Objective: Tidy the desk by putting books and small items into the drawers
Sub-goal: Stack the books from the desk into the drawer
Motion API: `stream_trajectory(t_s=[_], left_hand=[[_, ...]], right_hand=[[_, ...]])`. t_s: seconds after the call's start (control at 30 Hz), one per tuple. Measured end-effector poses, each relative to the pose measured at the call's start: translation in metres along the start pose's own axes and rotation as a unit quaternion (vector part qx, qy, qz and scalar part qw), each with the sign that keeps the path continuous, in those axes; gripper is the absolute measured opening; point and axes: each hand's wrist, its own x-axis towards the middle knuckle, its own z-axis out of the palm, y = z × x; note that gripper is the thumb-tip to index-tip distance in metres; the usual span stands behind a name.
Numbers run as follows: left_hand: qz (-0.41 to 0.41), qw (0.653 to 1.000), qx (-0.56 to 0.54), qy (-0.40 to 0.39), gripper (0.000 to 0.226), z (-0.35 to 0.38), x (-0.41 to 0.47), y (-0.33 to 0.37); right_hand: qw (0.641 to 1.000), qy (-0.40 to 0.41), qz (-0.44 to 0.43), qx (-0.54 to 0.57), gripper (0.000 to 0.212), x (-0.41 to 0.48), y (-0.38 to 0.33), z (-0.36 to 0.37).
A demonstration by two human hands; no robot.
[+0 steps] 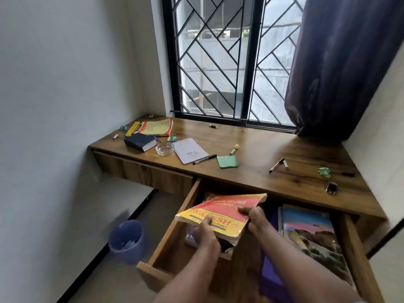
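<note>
Hands (205, 235) (255, 217), two, on one book (220, 209)

On red and yellow paperback book (220, 213) cover: top line ends "JAVA", words before it blurred; big letters below read "NA…ESH", middle covered; smaller line underneath unreadable. Yellow printed booklet (153, 127) on wooden desk (262, 149): text too small to read.

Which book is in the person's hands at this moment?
The red and yellow paperback, gripped by the left hand and right hand above the open drawer; the others lie untouched.
</note>
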Motion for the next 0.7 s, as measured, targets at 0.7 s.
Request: stream_trajectory(t_s=[0.7], left_hand=[[-0.078, 0.979, 0.102, 0.161, 0.039, -0.032, 0.112, -0.058]], right_hand=[[0.994, -0.044, 0.095, 0.023, 0.046, 0.111, 0.068, -0.03]])
